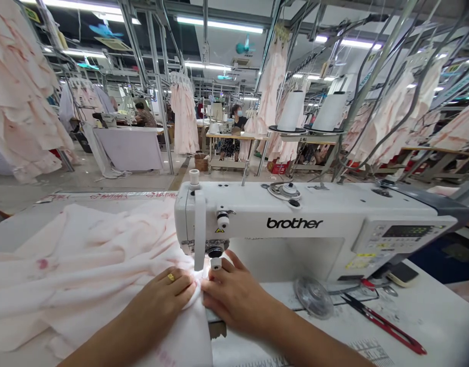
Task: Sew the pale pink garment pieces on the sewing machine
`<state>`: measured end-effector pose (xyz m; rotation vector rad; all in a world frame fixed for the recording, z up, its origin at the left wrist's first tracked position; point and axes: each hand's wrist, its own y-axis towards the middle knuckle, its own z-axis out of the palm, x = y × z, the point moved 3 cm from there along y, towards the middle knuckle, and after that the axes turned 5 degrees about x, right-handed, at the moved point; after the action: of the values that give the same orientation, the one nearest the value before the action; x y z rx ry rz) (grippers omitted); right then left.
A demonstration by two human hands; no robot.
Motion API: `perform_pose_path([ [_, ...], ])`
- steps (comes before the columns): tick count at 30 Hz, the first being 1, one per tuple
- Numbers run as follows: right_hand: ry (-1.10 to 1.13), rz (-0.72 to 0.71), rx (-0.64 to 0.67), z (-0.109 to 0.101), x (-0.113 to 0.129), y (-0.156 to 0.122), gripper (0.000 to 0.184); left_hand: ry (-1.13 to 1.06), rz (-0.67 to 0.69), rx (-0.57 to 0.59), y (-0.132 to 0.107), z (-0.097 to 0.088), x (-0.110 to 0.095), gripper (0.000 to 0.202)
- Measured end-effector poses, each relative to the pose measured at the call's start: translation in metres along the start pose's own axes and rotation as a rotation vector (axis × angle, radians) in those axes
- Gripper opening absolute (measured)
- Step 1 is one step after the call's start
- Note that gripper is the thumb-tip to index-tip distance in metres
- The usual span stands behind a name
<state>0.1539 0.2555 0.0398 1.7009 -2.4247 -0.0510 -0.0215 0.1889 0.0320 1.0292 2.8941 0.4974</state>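
A white Brother sewing machine stands in front of me. Pale pink fabric is heaped on the table to its left and runs under the needle head. My left hand, with a gold ring, lies on the fabric just left of the needle, fingers curled and pressing the cloth. My right hand rests right of the needle with its fingers together, pressing the fabric's edge down. Both hands nearly touch at the presser foot, which they partly hide.
Red-handled thread snips and a clear round disc lie on the table to the right. Two white thread cones stand behind the machine. Pink garments hang on racks all around; other workers sit at tables far back.
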Motion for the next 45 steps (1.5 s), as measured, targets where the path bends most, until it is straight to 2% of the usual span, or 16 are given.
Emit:
perform_pose_path([
  [3,0.019,-0.013,-0.011,0.0,-0.001,-0.001,0.016,-0.017,-0.042,0.071,-0.004,0.007,0.0,0.05],
  [7,0.043,-0.019,-0.014,-0.001,0.0,-0.003,0.033,-0.065,-0.087,0.11,-0.01,0.018,0.002,0.051],
  [12,0.03,0.045,0.017,0.003,-0.002,0.002,0.031,-0.097,-0.114,0.177,-0.008,0.023,0.007,0.057],
  [18,0.076,0.138,0.016,0.007,-0.01,0.002,0.039,-0.11,-0.125,0.137,0.001,0.019,0.018,0.051],
  [21,0.094,0.069,-0.03,0.005,-0.011,-0.002,0.033,-0.098,-0.084,0.093,0.001,0.015,0.02,0.05],
  [25,0.083,-0.108,-0.08,0.002,-0.003,-0.005,0.025,-0.105,-0.045,0.09,0.0,0.009,0.026,0.044],
  [29,0.133,-0.302,-0.014,0.002,0.013,-0.006,0.028,-0.188,0.052,0.072,0.002,-0.002,0.036,0.04],
  [31,0.176,-0.335,0.026,0.001,0.019,-0.007,0.022,-0.208,0.06,0.085,0.003,-0.009,0.037,0.045],
  [34,0.208,-0.325,0.033,0.0,0.02,-0.007,0.015,-0.182,-0.02,0.147,0.0,-0.02,0.031,0.064],
  [36,0.194,-0.319,0.021,0.0,0.018,-0.008,0.017,-0.116,-0.081,0.159,-0.009,-0.026,0.023,0.077],
  [38,0.159,-0.322,0.014,0.001,0.016,-0.008,0.022,-0.022,-0.109,0.118,-0.022,-0.03,0.016,0.083],
  [42,0.094,-0.346,0.003,0.0,0.016,-0.009,0.032,0.198,-0.097,0.036,-0.047,-0.026,0.015,0.065],
  [45,0.125,-0.402,0.004,-0.002,0.021,-0.01,0.034,0.26,-0.109,-0.021,-0.05,-0.027,0.016,0.042],
])
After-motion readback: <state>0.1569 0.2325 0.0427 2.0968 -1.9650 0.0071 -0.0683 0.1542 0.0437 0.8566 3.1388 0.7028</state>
